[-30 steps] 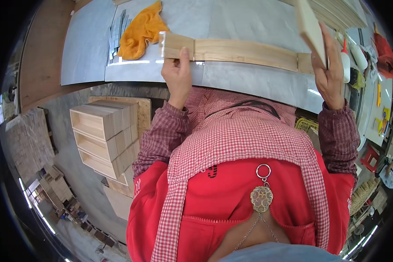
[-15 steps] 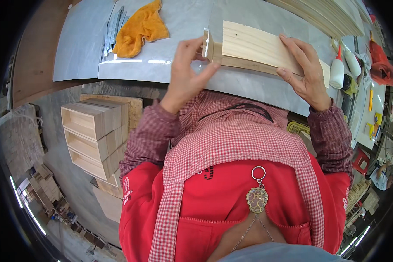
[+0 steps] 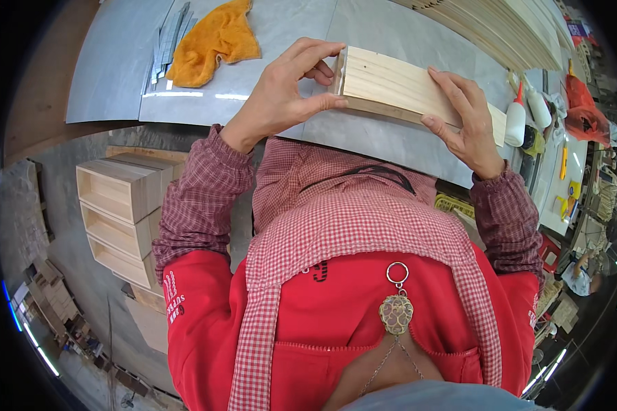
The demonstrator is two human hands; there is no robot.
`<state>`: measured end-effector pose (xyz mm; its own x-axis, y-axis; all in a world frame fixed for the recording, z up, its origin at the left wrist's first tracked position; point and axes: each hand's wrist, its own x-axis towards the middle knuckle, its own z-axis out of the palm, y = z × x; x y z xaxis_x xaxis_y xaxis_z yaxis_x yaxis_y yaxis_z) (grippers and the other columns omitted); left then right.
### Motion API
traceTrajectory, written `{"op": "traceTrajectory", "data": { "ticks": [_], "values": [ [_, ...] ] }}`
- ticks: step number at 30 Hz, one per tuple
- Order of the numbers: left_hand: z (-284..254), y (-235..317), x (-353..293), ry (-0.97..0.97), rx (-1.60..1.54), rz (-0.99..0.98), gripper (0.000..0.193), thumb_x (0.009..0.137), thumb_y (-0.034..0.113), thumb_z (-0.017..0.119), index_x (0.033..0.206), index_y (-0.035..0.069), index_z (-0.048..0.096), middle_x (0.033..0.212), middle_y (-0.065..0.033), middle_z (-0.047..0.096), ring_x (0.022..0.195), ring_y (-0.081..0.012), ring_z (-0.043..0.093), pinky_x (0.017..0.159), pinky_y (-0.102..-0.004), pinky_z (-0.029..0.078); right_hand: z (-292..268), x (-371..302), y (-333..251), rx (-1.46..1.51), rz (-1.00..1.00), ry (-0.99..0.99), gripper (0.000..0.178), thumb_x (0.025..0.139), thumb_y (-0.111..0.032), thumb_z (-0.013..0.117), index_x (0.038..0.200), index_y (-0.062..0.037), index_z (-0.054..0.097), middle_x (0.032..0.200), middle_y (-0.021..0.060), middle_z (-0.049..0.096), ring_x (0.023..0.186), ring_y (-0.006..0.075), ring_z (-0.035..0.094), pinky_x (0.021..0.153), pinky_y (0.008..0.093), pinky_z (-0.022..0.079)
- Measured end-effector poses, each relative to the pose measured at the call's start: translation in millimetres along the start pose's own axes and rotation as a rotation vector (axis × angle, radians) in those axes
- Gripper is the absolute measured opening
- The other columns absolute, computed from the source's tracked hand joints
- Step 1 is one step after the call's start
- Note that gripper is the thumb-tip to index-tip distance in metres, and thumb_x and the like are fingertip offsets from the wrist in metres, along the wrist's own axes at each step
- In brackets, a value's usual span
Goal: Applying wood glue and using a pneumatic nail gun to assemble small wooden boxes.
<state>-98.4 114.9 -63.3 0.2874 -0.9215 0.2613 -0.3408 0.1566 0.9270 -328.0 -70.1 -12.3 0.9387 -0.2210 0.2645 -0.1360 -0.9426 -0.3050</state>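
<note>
One pale rectangular wooden board assembly (image 3: 397, 89), flat plank on top with a thin strip along its near edge, sits on the grey metal-topped table (image 3: 288, 27) and is held at both ends. Left hand (image 3: 288, 89) wraps the board's left end: fingers (image 3: 322, 49) curl over the end's top, thumb presses the near edge, so the end is pinched between them. Right hand (image 3: 466, 123) lies over the board's right part, fingers (image 3: 449, 82) spread flat on the top face, thumb on the near edge.

Beyond and left of the left fingers: one crumpled orange cloth (image 3: 212, 41) on the table, and just left of it a bundle of thin grey metal strips (image 3: 168, 44), count unclear. Beyond the right fingers: a stack of long pale wooden slats (image 3: 500, 27) along the far table edge, too many and too bent by the lens to count. Right of the right fingers: two white glue bottles (image 3: 515, 122) with red tips, standing close together, the second just beyond the first. Farther right, one red bag (image 3: 583, 116).

Below the left hand, on the floor: one stack of open-fronted pale wooden boxes (image 3: 116, 212), three seen clearly, insides bare, with more flat wood pieces under them. A yellow slotted basket (image 3: 452, 204) peeks out below the right wrist, contents not visible.
</note>
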Motion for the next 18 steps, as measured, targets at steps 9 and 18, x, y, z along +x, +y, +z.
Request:
{"op": "traceTrajectory", "data": {
  "ticks": [9,18],
  "values": [
    [1.8,-5.7,-0.8,0.002,0.011,0.025,0.066,0.068,0.007,0.08,0.128,0.005,0.052,0.115,-0.0082,0.051,0.088,-0.0159,0.057,0.084,-0.0243,0.05,4.8,2.2,-1.2,-0.034,0.004,-0.014,0.059,0.079,-0.034,0.07,0.13,-0.0113,0.053,0.115,0.008,0.053,0.097,0.0213,0.05,0.087,0.033,0.04],
    [5.7,-7.0,3.2,0.052,-0.057,0.046,0.064,0.066,0.015,0.083,0.123,0.005,0.056,0.11,-0.0068,0.055,0.081,-0.0147,0.057,0.075,-0.0232,0.049,5.1,3.3,0.1,-0.047,-0.008,-0.019,0.059,0.078,-0.034,0.07,0.13,-0.0117,0.053,0.115,0.0075,0.054,0.096,0.021,0.05,0.087,0.0327,0.039]
  ]
}}
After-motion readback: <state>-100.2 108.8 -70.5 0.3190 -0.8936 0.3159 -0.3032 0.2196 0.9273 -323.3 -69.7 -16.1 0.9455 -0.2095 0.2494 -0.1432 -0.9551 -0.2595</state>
